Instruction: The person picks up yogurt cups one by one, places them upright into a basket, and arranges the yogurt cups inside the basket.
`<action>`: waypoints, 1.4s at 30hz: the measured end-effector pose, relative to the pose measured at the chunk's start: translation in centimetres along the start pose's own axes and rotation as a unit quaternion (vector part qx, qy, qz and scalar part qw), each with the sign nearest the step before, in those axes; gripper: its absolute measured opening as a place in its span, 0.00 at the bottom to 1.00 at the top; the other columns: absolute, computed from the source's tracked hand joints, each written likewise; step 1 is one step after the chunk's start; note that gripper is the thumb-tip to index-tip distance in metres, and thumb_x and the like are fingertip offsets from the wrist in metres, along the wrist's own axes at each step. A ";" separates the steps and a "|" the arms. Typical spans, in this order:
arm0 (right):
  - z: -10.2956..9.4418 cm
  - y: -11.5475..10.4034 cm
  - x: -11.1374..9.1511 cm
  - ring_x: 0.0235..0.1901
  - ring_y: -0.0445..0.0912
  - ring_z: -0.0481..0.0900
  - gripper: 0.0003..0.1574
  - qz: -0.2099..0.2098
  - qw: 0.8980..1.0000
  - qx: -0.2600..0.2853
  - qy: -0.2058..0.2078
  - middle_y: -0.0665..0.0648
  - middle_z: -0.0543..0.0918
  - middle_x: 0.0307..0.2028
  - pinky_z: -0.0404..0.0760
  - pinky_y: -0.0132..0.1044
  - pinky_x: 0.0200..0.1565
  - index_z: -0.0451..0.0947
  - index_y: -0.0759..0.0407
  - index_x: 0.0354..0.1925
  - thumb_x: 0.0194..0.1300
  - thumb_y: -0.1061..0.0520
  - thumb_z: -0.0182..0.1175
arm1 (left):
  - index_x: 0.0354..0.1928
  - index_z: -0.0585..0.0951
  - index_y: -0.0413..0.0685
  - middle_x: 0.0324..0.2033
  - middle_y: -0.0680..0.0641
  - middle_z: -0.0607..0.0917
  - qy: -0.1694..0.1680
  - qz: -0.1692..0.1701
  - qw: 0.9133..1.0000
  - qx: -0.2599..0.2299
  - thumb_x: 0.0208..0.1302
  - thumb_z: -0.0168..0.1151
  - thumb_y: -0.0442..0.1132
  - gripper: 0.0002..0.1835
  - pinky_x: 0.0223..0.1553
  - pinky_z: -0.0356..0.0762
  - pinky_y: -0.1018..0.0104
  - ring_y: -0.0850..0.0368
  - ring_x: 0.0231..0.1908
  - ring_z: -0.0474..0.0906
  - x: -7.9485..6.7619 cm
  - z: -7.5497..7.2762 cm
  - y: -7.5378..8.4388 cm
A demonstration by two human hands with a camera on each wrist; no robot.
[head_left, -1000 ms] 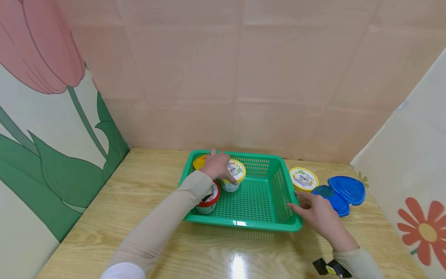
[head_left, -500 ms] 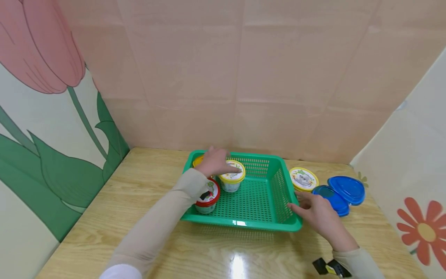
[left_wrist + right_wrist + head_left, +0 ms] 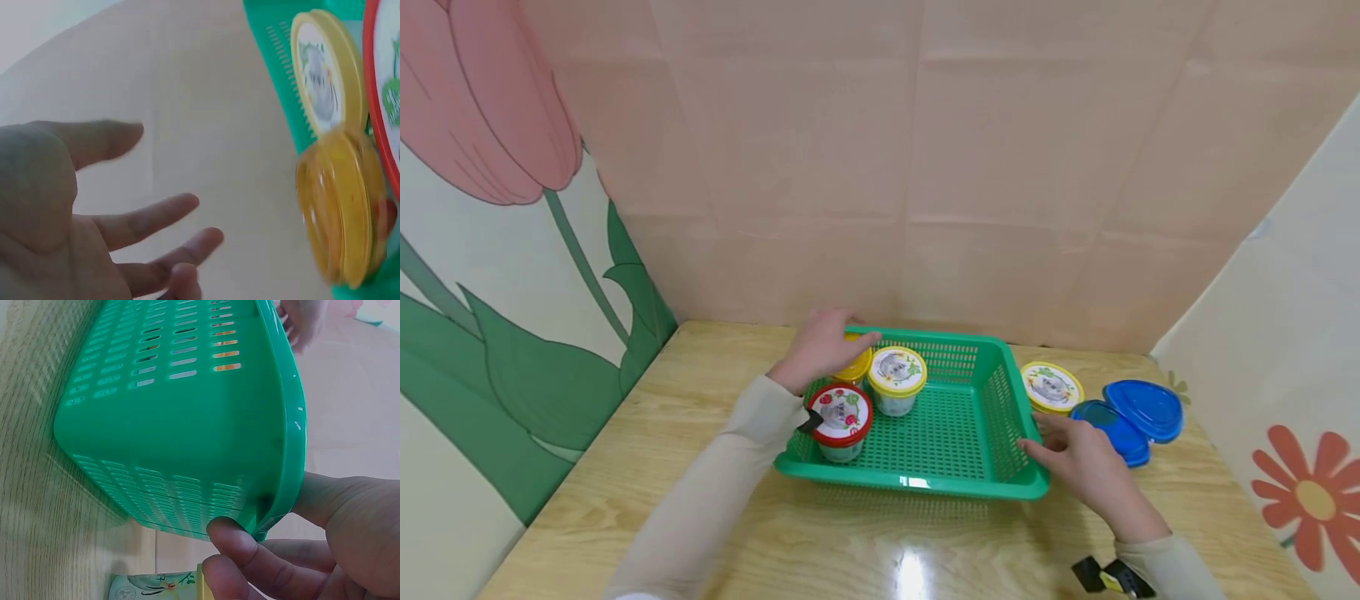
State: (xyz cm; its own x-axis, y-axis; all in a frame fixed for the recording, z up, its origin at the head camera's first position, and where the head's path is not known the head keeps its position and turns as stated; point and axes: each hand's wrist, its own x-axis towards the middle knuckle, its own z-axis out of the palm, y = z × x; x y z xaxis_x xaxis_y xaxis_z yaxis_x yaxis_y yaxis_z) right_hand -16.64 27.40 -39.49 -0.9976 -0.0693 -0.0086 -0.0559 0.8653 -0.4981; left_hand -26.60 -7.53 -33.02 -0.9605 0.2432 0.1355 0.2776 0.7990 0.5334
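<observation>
A green plastic basket sits on the table, tubs grouped in its left part. Nearest the front is a tub with a red lid. Beside it stands a tub with a yellow lid, and behind lies a container with an orange-yellow lid, partly hidden by my left hand. That hand hovers over the basket's left rim, holding nothing; its fingers are spread in the left wrist view. My right hand grips the right rim, thumb over the edge and fingers against the outer wall.
Right of the basket stands another yellow-lidded tub. Next to it are two blue-lidded containers, close together. A papered wall rises behind the table, with flower-printed panels at both sides.
My left hand has let go of the yellow-lidded tub inside the basket and moved left, to the basket's left rim. The right hand has stayed on the right rim.
</observation>
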 end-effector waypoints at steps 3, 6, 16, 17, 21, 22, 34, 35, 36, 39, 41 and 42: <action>0.1 0.0 0.0 0.34 0.46 0.83 0.41 0.000 1.000 0.005 -0.002 0.57 0.85 0.35 0.80 0.40 0.28 0.72 0.63 0.59 0.58 0.37 0.62 | 0.55 0.77 0.45 0.54 0.45 0.79 0.010 -0.019 1.000 -0.015 0.64 0.53 0.58 0.27 0.55 0.70 0.50 0.46 0.55 0.72 -1.2 -1.0 -1.0; 0.1 0.1 0.0 0.35 0.47 0.83 0.41 0.000 1.000 0.009 -0.005 0.58 0.86 0.36 0.80 0.41 0.29 0.72 0.63 0.59 0.58 0.37 0.62 | 0.55 0.75 0.46 0.54 0.44 0.78 0.017 -0.040 0.999 -0.028 0.66 0.51 0.57 0.25 0.49 0.74 0.49 0.46 0.52 0.74 -2.5 -1.7 -2.5; 0.1 0.2 -0.2 0.35 0.48 0.83 0.41 0.005 1.000 0.003 -0.001 0.58 0.86 0.37 0.80 0.41 0.29 0.72 0.63 0.59 0.58 0.37 0.62 | 0.62 0.68 0.41 0.48 0.40 0.79 0.019 -0.071 0.997 -0.021 0.69 0.47 0.56 0.29 0.45 0.74 0.50 0.46 0.45 0.75 -4.7 -1.7 -6.6; 0.1 0.2 -0.2 0.36 0.48 0.83 0.41 0.005 1.000 0.003 0.000 0.58 0.86 0.37 0.80 0.42 0.29 0.71 0.63 0.59 0.58 0.37 0.62 | 0.63 0.67 0.41 0.47 0.40 0.79 0.019 -0.073 0.997 -0.022 0.69 0.46 0.56 0.30 0.46 0.74 0.50 0.46 0.46 0.75 -4.9 -1.5 -7.0; 0.1 0.3 -0.2 0.36 0.49 0.83 0.41 0.005 1.000 0.004 0.000 0.58 0.86 0.36 0.80 0.42 0.29 0.71 0.63 0.60 0.58 0.37 0.62 | 0.65 0.63 0.40 0.43 0.42 0.79 0.019 -0.074 0.996 -0.034 0.71 0.43 0.56 0.32 0.45 0.75 0.51 0.48 0.44 0.75 -5.2 -0.5 -8.3; 0.2 0.3 -0.2 0.36 0.49 0.84 0.41 0.005 1.000 0.004 0.000 0.59 0.86 0.36 0.81 0.42 0.30 0.71 0.63 0.60 0.58 0.37 0.62 | 0.66 0.62 0.40 0.43 0.42 0.80 0.014 -0.077 0.996 -0.041 0.71 0.43 0.56 0.31 0.45 0.75 0.51 0.48 0.43 0.76 -5.3 -0.2 -8.6; 0.1 0.1 -0.1 0.35 0.47 0.83 0.41 0.002 1.000 0.005 -0.004 0.57 0.85 0.36 0.80 0.40 0.29 0.72 0.64 0.59 0.59 0.37 0.62 | 0.66 0.59 0.37 0.48 0.37 0.79 -0.038 -0.073 0.987 -0.135 0.74 0.39 0.49 0.28 0.44 0.79 0.54 0.49 0.43 0.79 -5.9 3.5 -11.0; 0.1 0.1 -0.1 0.35 0.47 0.83 0.41 0.001 1.000 0.005 -0.003 0.57 0.85 0.36 0.80 0.40 0.28 0.72 0.63 0.59 0.58 0.37 0.62 | 0.66 0.59 0.37 0.51 0.37 0.78 -0.040 -0.076 0.986 -0.144 0.74 0.39 0.50 0.28 0.46 0.78 0.52 0.49 0.45 0.79 -5.9 3.6 -11.0; 0.1 0.0 -0.1 0.35 0.47 0.83 0.41 0.001 1.000 0.005 -0.004 0.57 0.85 0.36 0.80 0.40 0.28 0.72 0.63 0.59 0.58 0.37 0.62 | 0.66 0.60 0.37 0.53 0.36 0.77 -0.043 -0.077 0.984 -0.155 0.74 0.39 0.50 0.28 0.47 0.77 0.52 0.48 0.47 0.78 -6.0 3.8 -11.1; -0.1 -0.1 0.0 0.35 0.47 0.83 0.41 -0.004 1.000 0.008 -0.002 0.58 0.85 0.36 0.80 0.40 0.29 0.72 0.63 0.59 0.58 0.37 0.62 | 0.64 0.62 0.38 0.53 0.37 0.76 -0.051 -0.097 0.968 -0.225 0.74 0.39 0.51 0.27 0.46 0.79 0.53 0.49 0.46 0.79 -5.9 4.0 -11.3; -0.2 -0.1 0.0 0.35 0.48 0.83 0.41 -0.008 1.000 0.008 0.001 0.59 0.86 0.36 0.80 0.40 0.29 0.72 0.63 0.59 0.58 0.37 0.62 | 0.63 0.63 0.38 0.51 0.38 0.77 -0.059 -0.106 0.955 -0.272 0.74 0.38 0.52 0.27 0.41 0.81 0.56 0.51 0.43 0.81 -5.9 4.1 -11.4; -0.3 -0.1 0.0 0.35 0.48 0.83 0.41 -0.011 1.000 0.007 0.004 0.59 0.86 0.36 0.80 0.40 0.29 0.72 0.63 0.59 0.58 0.37 0.62 | 0.62 0.64 0.37 0.50 0.38 0.78 -0.060 -0.109 0.948 -0.291 0.74 0.39 0.52 0.27 0.39 0.81 0.57 0.52 0.41 0.81 -5.8 4.1 -11.4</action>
State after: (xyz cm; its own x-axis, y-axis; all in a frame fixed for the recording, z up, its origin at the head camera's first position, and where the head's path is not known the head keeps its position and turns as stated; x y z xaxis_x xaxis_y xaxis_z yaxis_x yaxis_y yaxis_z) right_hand -16.64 27.43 -39.19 -0.9964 -0.0845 0.0089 -0.0773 0.8568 -0.5099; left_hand -24.07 -15.80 -43.36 -0.9746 0.1957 -0.1092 -0.0207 0.4066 0.9134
